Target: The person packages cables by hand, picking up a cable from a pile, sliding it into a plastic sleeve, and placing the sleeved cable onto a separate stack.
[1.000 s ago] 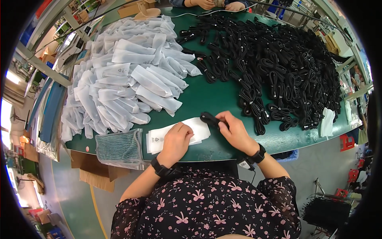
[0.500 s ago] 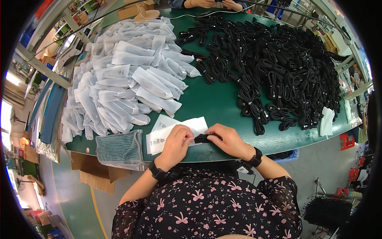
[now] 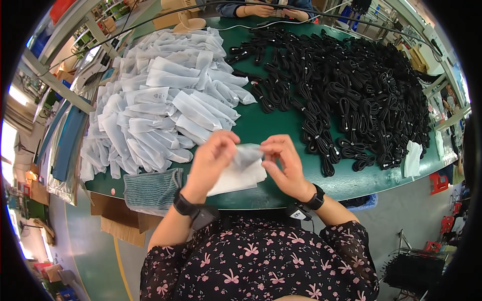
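Note:
Between my hands hangs a frosted plastic bag (image 3: 247, 155) with something dark inside, most likely a black cable bundle; motion blurs it. My left hand (image 3: 213, 161) pinches one end, its fingers smeared. At the opposite end, my right hand (image 3: 285, 166) holds the bag's edge with its fingertips, the thumb below. Flat white bags (image 3: 236, 183) lie on the green table right under my hands. Beyond my left hand spreads a big heap of filled frosted bags (image 3: 145, 113). Coiled black cables (image 3: 371, 95) form a large heap on the right.
A folded teal ribbed cloth (image 3: 153, 189) lies by the table's front edge, left of my hands. A white bag (image 3: 412, 158) rests near the right edge. Across the table are another person's hands (image 3: 261, 11). A cardboard box (image 3: 120, 220) stands below the left front edge.
The black cable bundle, bare at my right fingertips before, now seems to be inside the bag. Both hands have lifted away from the flat bags and moved slightly farther out.

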The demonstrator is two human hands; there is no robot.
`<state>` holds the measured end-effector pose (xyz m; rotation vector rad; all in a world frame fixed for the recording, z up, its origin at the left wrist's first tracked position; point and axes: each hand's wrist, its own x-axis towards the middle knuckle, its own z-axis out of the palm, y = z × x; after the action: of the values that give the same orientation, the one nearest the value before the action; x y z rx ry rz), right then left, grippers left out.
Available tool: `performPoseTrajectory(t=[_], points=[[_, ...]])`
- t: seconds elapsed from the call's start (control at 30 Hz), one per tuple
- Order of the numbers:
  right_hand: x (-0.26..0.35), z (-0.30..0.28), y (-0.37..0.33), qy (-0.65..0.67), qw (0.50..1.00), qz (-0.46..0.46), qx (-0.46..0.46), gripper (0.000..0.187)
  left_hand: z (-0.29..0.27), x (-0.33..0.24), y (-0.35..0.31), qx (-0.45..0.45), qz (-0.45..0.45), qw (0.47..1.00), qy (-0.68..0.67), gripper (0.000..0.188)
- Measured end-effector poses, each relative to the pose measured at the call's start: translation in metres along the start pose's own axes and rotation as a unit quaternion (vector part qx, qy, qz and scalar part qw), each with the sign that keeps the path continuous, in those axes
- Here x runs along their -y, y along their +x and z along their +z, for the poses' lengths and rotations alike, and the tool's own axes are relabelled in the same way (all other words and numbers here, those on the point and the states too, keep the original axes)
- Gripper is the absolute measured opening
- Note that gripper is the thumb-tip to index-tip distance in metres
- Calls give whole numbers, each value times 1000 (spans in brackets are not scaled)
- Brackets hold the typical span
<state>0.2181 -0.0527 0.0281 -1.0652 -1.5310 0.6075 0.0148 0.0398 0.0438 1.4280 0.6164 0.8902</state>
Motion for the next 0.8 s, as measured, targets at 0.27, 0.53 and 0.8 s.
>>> performPoseTrajectory(t=[0.27, 0.53, 0.8], points=[[-11, -72, 7, -568, 820, -10, -71, 49, -90, -26, 56, -82, -7, 996, -16, 19], [-45, -97, -49, -673, 714, 182, 59, 72, -101, -8, 62, -118, 206, 765, 599, 50], [-49, -88, -40, -669, 712, 200, 76, 72, -120, -4, 98, 28, 111, 697, 708, 43]])
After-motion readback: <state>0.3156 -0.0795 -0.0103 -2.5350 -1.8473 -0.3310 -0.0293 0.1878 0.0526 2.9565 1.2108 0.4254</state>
